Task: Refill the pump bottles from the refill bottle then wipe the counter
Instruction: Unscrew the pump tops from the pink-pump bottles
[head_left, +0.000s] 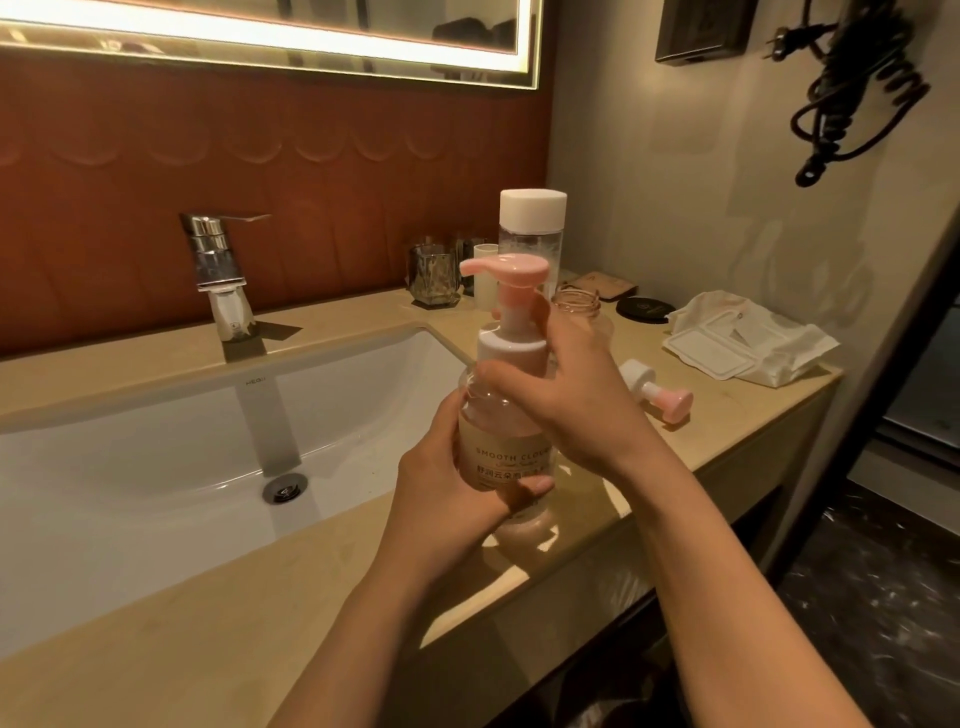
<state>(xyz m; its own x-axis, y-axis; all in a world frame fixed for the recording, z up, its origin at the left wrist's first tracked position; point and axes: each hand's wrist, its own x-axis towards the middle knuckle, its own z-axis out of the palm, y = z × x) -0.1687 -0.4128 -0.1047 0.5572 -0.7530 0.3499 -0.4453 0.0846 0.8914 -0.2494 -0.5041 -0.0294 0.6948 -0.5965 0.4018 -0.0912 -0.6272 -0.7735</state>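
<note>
- Gripping pump bottle (498, 447) with left hand (447, 483), clasping its collar (511, 353) with right hand (566, 400), above counter (363, 597) beside sink (130, 441).
- Likely closing first refill.
- Left to do: fill open second bottle (576, 306), refit loose pump (660, 395), wipe.

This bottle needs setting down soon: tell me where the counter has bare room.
Bare: the front strip of counter between sink and edge, and the patch in front of the loose pump. Crowded: the back right corner, with glasses, refill bottle, open bottle, black lid and wipes pack.
</note>
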